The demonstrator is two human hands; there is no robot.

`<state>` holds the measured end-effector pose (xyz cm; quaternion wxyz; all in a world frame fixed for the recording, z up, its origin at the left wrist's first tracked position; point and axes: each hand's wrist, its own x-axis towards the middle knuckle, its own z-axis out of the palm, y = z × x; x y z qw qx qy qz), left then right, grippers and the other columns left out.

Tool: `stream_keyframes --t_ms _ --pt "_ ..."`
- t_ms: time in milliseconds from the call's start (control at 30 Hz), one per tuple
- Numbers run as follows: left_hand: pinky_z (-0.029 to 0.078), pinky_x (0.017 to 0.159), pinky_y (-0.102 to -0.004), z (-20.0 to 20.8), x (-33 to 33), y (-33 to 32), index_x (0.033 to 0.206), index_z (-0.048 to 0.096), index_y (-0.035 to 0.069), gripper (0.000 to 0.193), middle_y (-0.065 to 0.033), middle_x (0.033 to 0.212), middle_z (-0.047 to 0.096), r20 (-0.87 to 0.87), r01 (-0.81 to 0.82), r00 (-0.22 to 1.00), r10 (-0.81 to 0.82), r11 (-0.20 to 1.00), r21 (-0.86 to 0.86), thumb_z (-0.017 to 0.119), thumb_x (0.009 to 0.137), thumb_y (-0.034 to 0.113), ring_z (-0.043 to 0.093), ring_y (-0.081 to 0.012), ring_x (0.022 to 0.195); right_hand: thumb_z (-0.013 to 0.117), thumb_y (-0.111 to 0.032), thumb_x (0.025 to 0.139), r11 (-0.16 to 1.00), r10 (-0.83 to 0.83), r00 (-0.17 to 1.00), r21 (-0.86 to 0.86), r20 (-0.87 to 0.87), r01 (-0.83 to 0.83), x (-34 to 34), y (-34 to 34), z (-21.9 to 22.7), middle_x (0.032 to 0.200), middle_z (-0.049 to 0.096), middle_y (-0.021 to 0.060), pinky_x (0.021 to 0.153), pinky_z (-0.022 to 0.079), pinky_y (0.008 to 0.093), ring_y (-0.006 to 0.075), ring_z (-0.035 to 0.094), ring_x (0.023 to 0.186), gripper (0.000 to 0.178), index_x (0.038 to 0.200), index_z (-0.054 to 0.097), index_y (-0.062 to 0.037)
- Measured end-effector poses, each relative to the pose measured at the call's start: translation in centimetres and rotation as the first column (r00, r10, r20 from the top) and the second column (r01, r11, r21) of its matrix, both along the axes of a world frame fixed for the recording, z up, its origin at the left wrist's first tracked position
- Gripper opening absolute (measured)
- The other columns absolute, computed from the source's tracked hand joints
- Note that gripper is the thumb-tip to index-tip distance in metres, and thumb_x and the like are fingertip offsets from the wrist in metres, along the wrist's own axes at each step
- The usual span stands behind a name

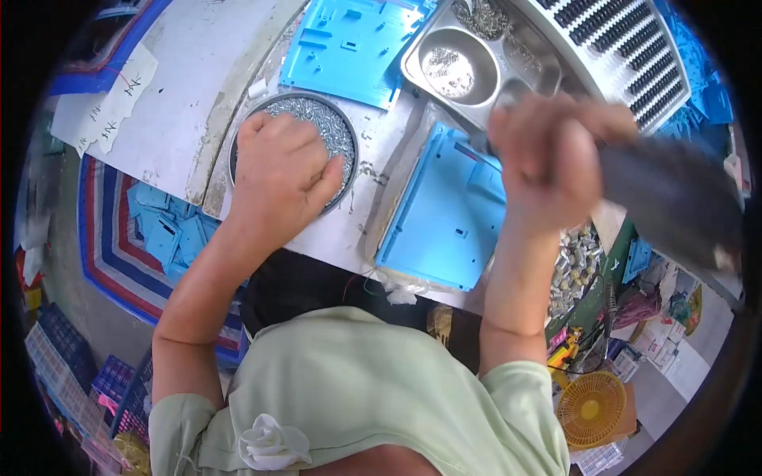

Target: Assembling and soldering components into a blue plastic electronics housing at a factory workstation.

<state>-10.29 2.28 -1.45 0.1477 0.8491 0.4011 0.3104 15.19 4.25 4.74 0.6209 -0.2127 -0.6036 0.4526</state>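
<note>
My left hand point(282, 174) is over a round dark-rimmed dish point(355, 151) of small silvery screws point(321, 119). Its fingers are curled in; whatever they may hold is hidden. Gripped in my right hand point(548, 151) is a dark electric screwdriver point(675, 190), smeared by motion. Its body extends to the right and its thin metal tip points left, above a light-blue plastic panel point(432, 214). That panel lies at the table's near edge, on a pale padded base. Another blue panel point(349, 47), with posts and slots, rests farther back.
A metal tray point(492, 103) with round wells holds small parts. Beyond it stands a white rack point(667, 87) with rows of black pieces. Several metal parts point(575, 266) are heaped at right, near a yellow fan point(591, 404). A striped bag point(119, 238) of blue pieces sits at left.
</note>
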Motion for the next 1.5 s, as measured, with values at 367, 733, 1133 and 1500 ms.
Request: stream_keyframes --t_ms 367,733,1133,1500 --pt "0.038 0.092 -0.0396 0.8 1.3 -2.1 0.096 0.07 0.01 0.017 -0.0029 0.102 0.073 0.1 0.096 0.991 -0.088 0.992 -0.076 0.076 0.08 0.004 0.065 -0.0213 0.091 0.061 -0.012 0.097 0.978 -0.201 0.914 0.026 0.353 0.205 -0.8 -1.3 -1.2 0.063 0.05 0.004 0.057 0.048 0.0369 0.0152 0.047 0.053 0.018 0.109 0.05 -0.005" --pt "0.04 0.108 -0.0512 0.0 5.4 -4.6 0.097 0.067 0.011 0.019 -0.0054 0.122 0.071 0.222 0.426 0.885 -0.409 0.904 -0.037 0.077 0.081 0.006 0.064 -0.0226 0.118 0.076 -0.025 0.094 0.976 -0.122 0.993 -0.181 -0.005 0.119 1.5 -10.3 1.8 0.069 0.053 0.0047 0.062 0.049 0.0361 0.0156 0.051 0.058 0.037 0.107 0.047 -0.0053" --pt "0.035 0.109 -0.0509 0.0 5.8 -5.1 0.1 0.067 0.013 0.019 -0.0001 0.121 0.072 0.14 0.344 0.932 -0.333 0.937 -0.059 0.077 0.084 0.01 0.065 -0.0187 0.121 0.075 -0.017 0.093 0.953 -0.218 0.971 -0.192 0.094 0.233 0.7 -11.2 0.5 0.072 0.056 0.0069 0.064 0.051 0.0378 0.0179 0.055 0.062 0.033 0.104 0.048 -0.0032" --pt "0.03 0.114 -0.053 0.2 6.3 -5.7 0.094 0.072 0.013 0.013 0.0004 0.108 0.076 0.289 0.303 0.921 -0.262 0.947 -0.106 0.078 0.082 0.009 0.069 -0.0182 0.112 0.064 -0.032 0.099 1.0 -0.013 0.998 -0.027 0.057 0.014 0.6 -10.9 3.9 0.066 0.056 -0.0026 0.051 0.045 0.0282 0.0101 0.051 0.052 0.032 0.121 0.05 -0.0131"
